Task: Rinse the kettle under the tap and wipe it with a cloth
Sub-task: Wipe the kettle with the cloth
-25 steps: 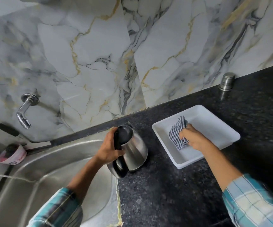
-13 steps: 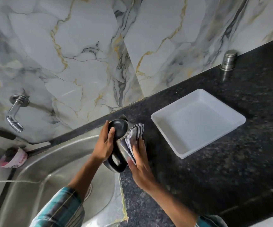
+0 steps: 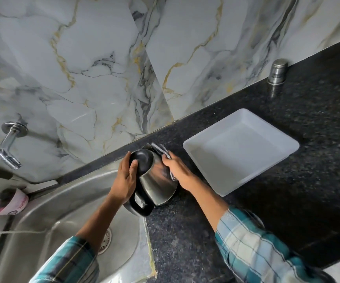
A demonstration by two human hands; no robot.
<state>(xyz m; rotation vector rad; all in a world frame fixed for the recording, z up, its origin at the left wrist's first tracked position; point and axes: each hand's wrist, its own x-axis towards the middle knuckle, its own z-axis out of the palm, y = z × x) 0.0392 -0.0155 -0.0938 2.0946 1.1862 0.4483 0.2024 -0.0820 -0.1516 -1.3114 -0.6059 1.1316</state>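
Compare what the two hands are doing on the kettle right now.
The left hand lies bare over the kettle by its black lid, steadying it; the right hand presses the striped cloth against the steel side. The left reaches in over the sink, the right over the dark counter. Both touch the kettle, which stands on the counter's edge.

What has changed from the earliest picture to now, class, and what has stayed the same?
The right hand lifted the striped cloth out of the white tray and carried it left onto the kettle, now wiping its far side. The left hand stays on the kettle's lid; kettle, tray and tap stay put.
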